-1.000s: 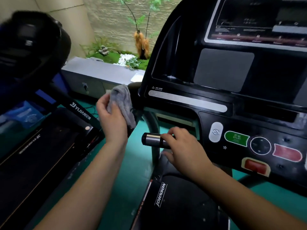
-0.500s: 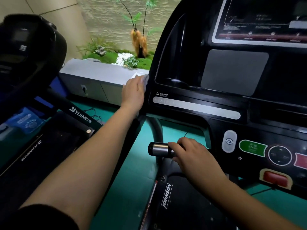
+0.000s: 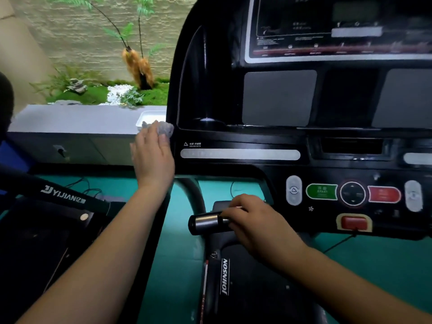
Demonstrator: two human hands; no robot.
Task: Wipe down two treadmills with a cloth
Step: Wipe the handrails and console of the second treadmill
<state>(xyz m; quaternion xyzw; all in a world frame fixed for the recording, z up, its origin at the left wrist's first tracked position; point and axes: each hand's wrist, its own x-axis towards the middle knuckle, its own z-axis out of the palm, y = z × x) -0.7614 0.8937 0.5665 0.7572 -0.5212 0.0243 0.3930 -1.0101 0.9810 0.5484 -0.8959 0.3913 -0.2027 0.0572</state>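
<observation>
Left hand (image 3: 153, 157) flat, fingers extended, pressing grey cloth (image 3: 164, 128) on left edge of treadmill console (image 3: 210, 101). Right hand (image 3: 254, 220) clenched round metal handle (image 3: 205, 223) below console. Risks: cloth only pinned, not gripped, so can slide off rounded edge and drop to floor (image 3: 182, 242). Wipe running right toward green start button (image 3: 321, 191) could press it and start belt. Second treadmill (image 3: 63, 195) at left: wiped or not, can't tell.
</observation>
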